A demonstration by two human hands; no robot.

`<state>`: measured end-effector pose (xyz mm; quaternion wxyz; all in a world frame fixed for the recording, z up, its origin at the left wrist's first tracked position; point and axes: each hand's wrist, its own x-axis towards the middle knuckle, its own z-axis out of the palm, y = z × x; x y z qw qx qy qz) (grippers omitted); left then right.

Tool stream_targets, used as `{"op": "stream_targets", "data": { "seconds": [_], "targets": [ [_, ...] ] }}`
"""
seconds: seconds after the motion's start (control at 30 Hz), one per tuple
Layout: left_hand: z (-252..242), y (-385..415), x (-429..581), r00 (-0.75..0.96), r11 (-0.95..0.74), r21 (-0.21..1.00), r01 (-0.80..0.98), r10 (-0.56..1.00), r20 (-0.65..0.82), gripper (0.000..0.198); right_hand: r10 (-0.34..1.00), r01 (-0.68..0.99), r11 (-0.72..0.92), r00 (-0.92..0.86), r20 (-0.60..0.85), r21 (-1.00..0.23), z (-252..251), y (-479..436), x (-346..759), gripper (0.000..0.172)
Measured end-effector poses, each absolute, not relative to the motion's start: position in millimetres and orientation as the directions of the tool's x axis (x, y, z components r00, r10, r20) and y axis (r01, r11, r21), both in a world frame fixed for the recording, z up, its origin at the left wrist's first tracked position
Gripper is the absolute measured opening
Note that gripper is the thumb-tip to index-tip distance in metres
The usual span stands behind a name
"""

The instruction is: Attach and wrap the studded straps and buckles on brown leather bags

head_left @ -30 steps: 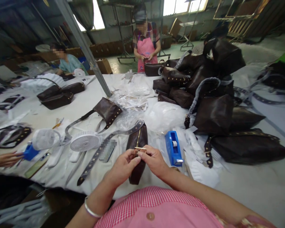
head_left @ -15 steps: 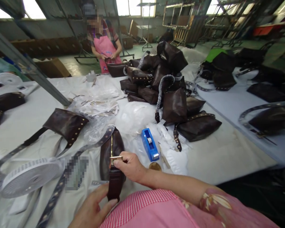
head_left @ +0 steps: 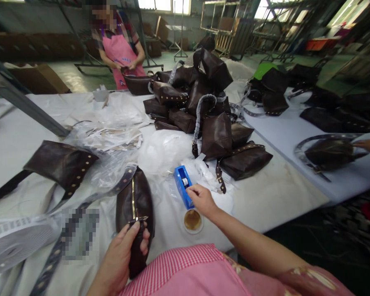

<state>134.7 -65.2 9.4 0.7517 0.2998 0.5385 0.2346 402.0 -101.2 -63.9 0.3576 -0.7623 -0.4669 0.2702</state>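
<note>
My left hand [head_left: 120,253] is closed around the buckled strap [head_left: 137,242] of a dark brown leather bag [head_left: 144,193], thumb just below the metal buckle [head_left: 138,220]. The bag lies on the table before me, its gold zipper facing up. Over the front end of a blue tape dispenser [head_left: 181,181], my right hand [head_left: 203,200] has its thumb and fingers pressed together. Whatever is between those fingertips is too small to make out. A small round dish [head_left: 193,221] with a yellowish-brown inside sits just below the dispenser.
Brown bags [head_left: 216,135] are heaped beyond the dispenser. Another studded bag [head_left: 60,164] and a white fan [head_left: 18,242] lie to the left. A slanted metal post [head_left: 33,105] rises at the left. A co-worker [head_left: 121,53] handles a bag across the table; another person's hand [head_left: 368,144] reaches in at right.
My right hand has left the buckle and moved right to the tape dispenser. My left hand has moved up the strap to just below the buckle. The view has shifted rightward.
</note>
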Motion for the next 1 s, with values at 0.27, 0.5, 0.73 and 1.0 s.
{"op": "stream_targets", "data": {
  "seconds": [0.27, 0.5, 0.73, 1.0],
  "targets": [
    [8.7, -59.4, 150.6, 0.261, 0.705, 0.704, -0.087, 0.698, -0.667, 0.038, 0.767, 0.635, -0.641, 0.552, -0.328, -0.431, -139.7, -173.6, 505.9, 0.025],
    [2.6, -55.5, 151.1, 0.269, 0.739, 0.67, -0.067, 0.66, -0.701, 0.035, 0.783, 0.769, -0.588, 0.462, -0.418, -0.252, -170.8, -202.3, 486.9, 0.023],
    [2.7, -55.5, 149.2, 0.264, 0.74, 0.668, -0.081, 0.662, -0.702, 0.035, 0.83, 0.832, -0.488, 0.349, -0.435, -0.264, -183.8, -202.9, 499.6, 0.014],
    [1.8, -56.0, 145.9, 0.23, 0.749, 0.656, -0.095, 0.658, -0.717, 0.039, 0.859, 0.851, -0.447, 0.322, -0.398, -0.276, -176.2, -203.6, 505.1, 0.026]
  ]
}}
